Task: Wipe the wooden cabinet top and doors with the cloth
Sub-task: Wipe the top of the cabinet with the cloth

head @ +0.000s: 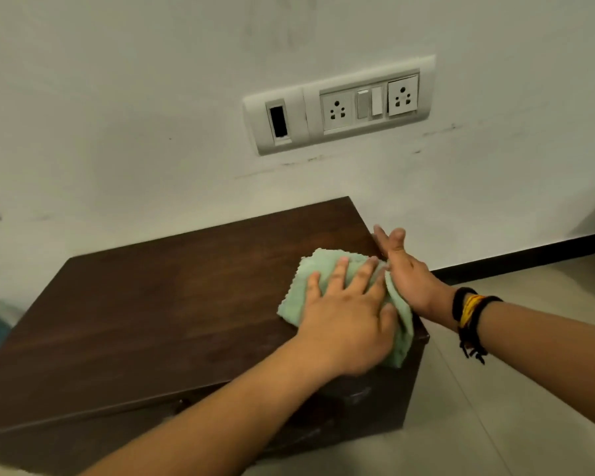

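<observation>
The left hand [344,324] lies flat on the pale green cloth [310,280], fingers [339,271] spread wide to press it against the dark wooden cabinet top [158,304] near its right edge. The right hand [406,273] braces that edge, fingers open and holding nothing, likely to steady the wiping. No containers are visible; the doors below look untouched.

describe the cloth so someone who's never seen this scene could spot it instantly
Start at the dark wooden cabinet standing against the white wall below the switch panel. At its right end, the left hand presses flat on the cloth, with the right hand at the edge beside it. It is the only pale green, soft, crumpled thing there, with a zigzag-cut edge, draping slightly over the cabinet's right side.
</observation>
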### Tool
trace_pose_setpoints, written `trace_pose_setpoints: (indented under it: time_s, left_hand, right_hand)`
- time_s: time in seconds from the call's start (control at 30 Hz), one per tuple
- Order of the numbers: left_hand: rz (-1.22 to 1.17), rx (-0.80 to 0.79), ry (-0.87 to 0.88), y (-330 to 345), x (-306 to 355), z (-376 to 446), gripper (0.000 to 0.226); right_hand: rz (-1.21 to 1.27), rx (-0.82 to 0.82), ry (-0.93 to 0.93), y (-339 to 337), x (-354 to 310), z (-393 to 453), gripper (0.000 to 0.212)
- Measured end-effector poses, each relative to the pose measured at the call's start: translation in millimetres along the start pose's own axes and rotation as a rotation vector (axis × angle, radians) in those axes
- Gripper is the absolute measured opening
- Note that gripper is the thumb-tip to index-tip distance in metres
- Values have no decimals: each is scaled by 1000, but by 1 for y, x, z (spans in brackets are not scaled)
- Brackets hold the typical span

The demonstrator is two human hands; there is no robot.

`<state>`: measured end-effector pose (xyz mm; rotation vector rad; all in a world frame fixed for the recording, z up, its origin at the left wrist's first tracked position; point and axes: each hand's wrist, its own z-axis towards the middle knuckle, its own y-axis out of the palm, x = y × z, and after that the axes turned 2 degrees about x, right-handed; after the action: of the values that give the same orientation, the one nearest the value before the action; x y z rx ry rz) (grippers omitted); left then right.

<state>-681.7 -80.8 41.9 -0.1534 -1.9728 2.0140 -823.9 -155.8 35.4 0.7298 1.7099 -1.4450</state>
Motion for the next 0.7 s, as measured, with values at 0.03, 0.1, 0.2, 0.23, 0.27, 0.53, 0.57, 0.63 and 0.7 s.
trace_pose_setpoints:
  time_s: [0.03,0.1,0.2,0.23,0.27,0.53,0.57,0.63,0.7]
  left_hand:
    - [15,-5,0,-4,4,4,62]
    - [31,13,31,-10,-13,-11,59]
    - [52,7,148,-14,-74,-85,56]
    - [62,-3,162,-17,-96,-108,56]
    - [84,-15,150,-22,-113,-123,56]
    - [167,-17,83,-9,-36,-63,68]
    - [165,-11,89,-9,-35,-62,68]
    - [157,-6,122,-11,-40,-69,66]
    - [163,19,129,-16,-49,-79,63]
  right_hand:
    - [-5,2,2,-2,0,0,85]
    - [-122,3,-39,-4,-1,-1,84]
    - [-388,36,-139,-5,-6,-6,82]
    - [-504,43,-162,-4,-7,-6,82]
    - [-617,45,-183,-3,-10,-8,83]
    - [-931,4,-404,26,-32,-11,57]
    - [-935,1,-385,22,-28,-10,57]
    - [-923,7,-398,18,-22,-9,61]
    - [-942,55,-483,21,-21,-4,65]
